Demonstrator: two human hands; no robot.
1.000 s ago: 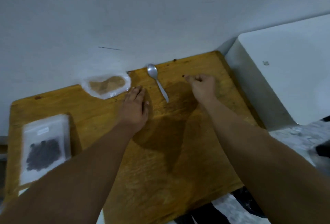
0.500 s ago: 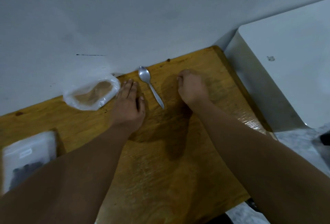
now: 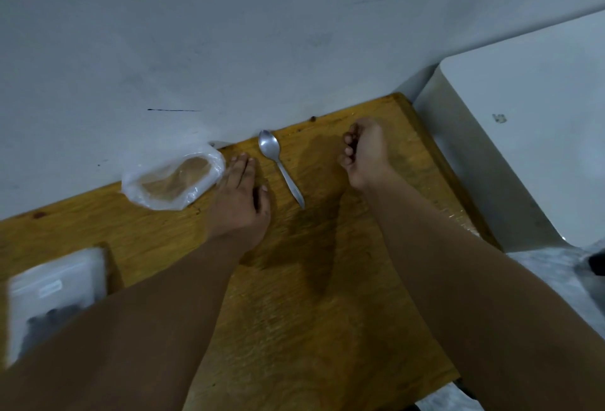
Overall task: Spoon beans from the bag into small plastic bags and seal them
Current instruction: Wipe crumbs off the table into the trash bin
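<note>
We see our left hand (image 3: 237,202) lying palm-down on the wooden table (image 3: 327,328), fingers straight and close together, thumb set a little apart. Just off its little-finger side sits a small plastic bag (image 3: 173,181), clear and crumpled, with a brownish patch showing in its middle. We cannot tell whether that patch is contents or the wood behind it, nor whether the hand touches the plastic.

Our right hand (image 3: 366,155) is turned on its edge with the palm facing the left hand, and its fingers (image 3: 348,142) are curled inward. We cannot tell whether anything lies inside the curl.

Between the two hands, touching neither, a metal spoon (image 3: 278,161) lies flat on the wood. Its bowl points away from us toward the grey wall (image 3: 262,34) and its handle slants back toward our right forearm.

The bag of beans (image 3: 49,296) lies well behind the left hand, beside the left forearm, which covers part of it. It is blurred, a pale pouch with dark beans showing through. Beyond the right hand stands a white block (image 3: 523,155).
</note>
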